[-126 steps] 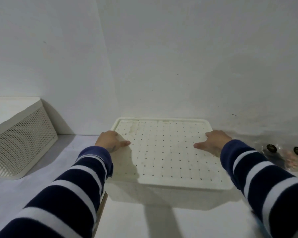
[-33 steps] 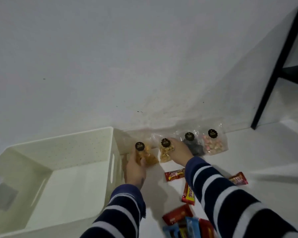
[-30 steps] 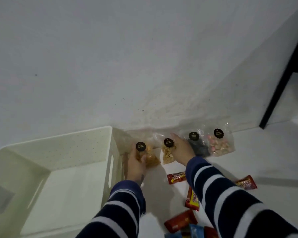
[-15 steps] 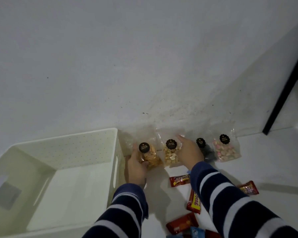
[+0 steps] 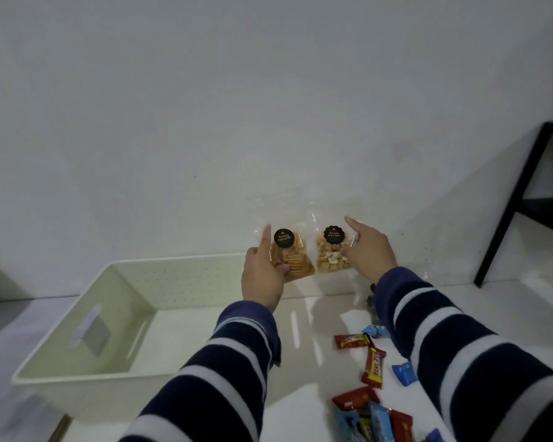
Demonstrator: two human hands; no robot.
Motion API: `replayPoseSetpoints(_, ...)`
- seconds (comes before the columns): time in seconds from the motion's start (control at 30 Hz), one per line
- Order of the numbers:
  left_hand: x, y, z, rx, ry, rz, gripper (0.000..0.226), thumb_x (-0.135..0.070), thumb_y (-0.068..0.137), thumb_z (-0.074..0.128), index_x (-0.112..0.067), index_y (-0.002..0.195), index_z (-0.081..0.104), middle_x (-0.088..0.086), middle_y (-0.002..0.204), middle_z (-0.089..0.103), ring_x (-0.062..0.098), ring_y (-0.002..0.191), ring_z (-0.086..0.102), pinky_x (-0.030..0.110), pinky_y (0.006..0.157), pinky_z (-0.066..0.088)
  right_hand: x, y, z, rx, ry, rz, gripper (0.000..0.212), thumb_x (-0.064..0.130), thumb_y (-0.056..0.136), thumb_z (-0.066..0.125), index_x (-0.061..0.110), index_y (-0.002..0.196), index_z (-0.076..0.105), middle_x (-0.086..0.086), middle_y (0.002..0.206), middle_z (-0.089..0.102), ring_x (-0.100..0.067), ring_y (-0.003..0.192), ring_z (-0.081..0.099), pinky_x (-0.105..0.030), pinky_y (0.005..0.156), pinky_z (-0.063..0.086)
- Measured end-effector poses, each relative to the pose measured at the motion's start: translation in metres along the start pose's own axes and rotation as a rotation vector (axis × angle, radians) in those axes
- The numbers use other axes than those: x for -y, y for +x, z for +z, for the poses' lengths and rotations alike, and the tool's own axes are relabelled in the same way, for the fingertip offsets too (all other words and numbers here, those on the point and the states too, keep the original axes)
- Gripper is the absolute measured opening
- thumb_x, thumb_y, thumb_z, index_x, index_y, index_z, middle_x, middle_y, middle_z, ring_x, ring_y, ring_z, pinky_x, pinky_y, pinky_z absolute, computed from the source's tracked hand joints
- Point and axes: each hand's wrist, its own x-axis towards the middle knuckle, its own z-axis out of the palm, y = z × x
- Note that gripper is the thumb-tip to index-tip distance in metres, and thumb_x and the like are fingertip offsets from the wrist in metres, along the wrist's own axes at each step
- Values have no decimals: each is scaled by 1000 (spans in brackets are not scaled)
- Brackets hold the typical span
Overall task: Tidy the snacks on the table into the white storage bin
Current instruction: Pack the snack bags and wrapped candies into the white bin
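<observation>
Striped navy-and-white sleeves reach forward from you, and nearest to you, to the right of the white storage bin [image 5: 87, 317], a heap of wrapped snacks [image 5: 369, 421] in red and blue lies on the white desk [image 5: 300, 406]. A little farther out, still right of the bin, a red-and-yellow bar [image 5: 373, 366] lies lengthwise, with a small blue wrapper [image 5: 403, 373] just beside it, a red bar [image 5: 351, 341] beyond it and another blue wrapper [image 5: 374, 330] near that. A dark packet [image 5: 370, 298] shows only as a sliver against your right sleeve, so you cannot tell what it holds.

The bin stands open-topped on the desk, its handle slot on the left wall and a dotted back wall.

Above the bin's right far corner, your left hand [image 5: 262, 275] grips a clear bag of golden crackers [image 5: 289, 255] with a black round label, thumb curled over the front and index finger straight up its left edge. Just right of it, your right hand [image 5: 369, 250] holds a clear bag of pale nuts [image 5: 332, 255], also black-labelled, fingers wrapped round its right side with the index finger extended upward. Both bags are lifted off the desk, side by side, close but apart.

Far right of the bin, a black frame [image 5: 508, 205] stands against the white wall [image 5: 205, 106].
</observation>
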Motion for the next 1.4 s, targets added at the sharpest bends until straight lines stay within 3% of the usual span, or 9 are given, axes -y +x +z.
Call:
replayPoseSetpoints(0.23,65,7,-114,49,2,-39,87,-8,84,68,-37,149,19,2,124,52,15,112,50,29,96,43,77,-33,80,100,-67,-56,69,8,84,65,29,144,39,-2,124,57,-12,84,57,-21,76,44)
replayPoseSetpoints(0.43,173,3,-199,105,77,-290,90,-3,82,69,-32,151,19,5,128,58,19,110,56,29,95,43,111,-53,191,297,-26,65,67,-3,83,63,29,140,45,5,104,53,-7,72,56,-18,67,50)
replayPoseSetpoints(0.63,240,31,-222,179,195,-358,93,2,80,69,-34,149,19,11,137,52,20,123,50,24,98,40,108,-54,301,403,121,253,68,-9,80,65,27,136,49,-4,137,50,-19,96,61,-30,77,57)
replayPoseSetpoints(0.83,284,65,-201,193,284,-381,88,-2,84,66,-38,149,18,10,134,46,24,120,50,35,103,41,90,-31,367,389,173,351,66,-12,81,61,28,132,49,0,105,57,-8,73,57,-24,62,54)
replayPoseSetpoints(0.93,299,78,-187,212,393,-387,78,-2,89,55,-35,149,16,11,132,49,27,119,51,37,103,43,80,-25,385,379,143,331,62,-9,84,58,29,131,47,-4,118,55,-12,77,57,-22,57,50)
replayPoseSetpoints(1.13,313,85,-174,199,486,-420,49,-33,99,34,-35,147,24,9,135,46,28,125,45,42,111,33,71,-18,392,439,72,307,63,-5,86,54,31,137,43,-6,125,57,-21,97,59,-31,80,55)
replayPoseSetpoints(1.23,299,86,-178,214,494,-433,57,-12,95,40,-33,146,26,9,129,53,27,118,52,38,103,43,80,-18,378,505,-45,262,67,-1,87,58,29,142,36,-6,135,51,-16,95,54,-23,75,48)
replayPoseSetpoints(1.33,273,84,-190,214,497,-391,54,-6,90,47,-23,140,35,9,121,57,26,111,55,31,88,48,97,-23,351,550,-196,178,66,9,86,63,26,143,36,-5,141,46,-22,118,53,-26,90,45)
replayPoseSetpoints(1.4,251,76,-198,213,510,-349,56,-9,88,52,-21,141,35,11,131,49,28,119,49,34,94,46,108,-28,327,574,-238,138,59,13,88,63,24,141,40,-2,142,47,-21,122,52,-24,91,42)
